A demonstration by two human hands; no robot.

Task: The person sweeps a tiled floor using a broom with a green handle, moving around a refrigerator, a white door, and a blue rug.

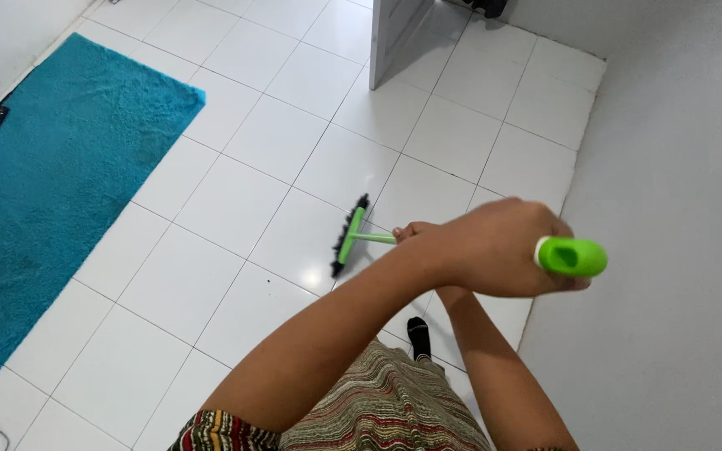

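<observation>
Broom [349,235] in both hands' grip

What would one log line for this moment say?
left hand: grips broom handle top | right hand: holds handle lower | bristles on white tile floor | teal rug left

We cross our forearms in front of us. Our left hand [495,246] sits nearest, knuckles up, fingers curled into a closed fist. Our right hand [411,231] lies just beyond those fingers, mostly hidden behind them, its fingers also curled shut.
</observation>
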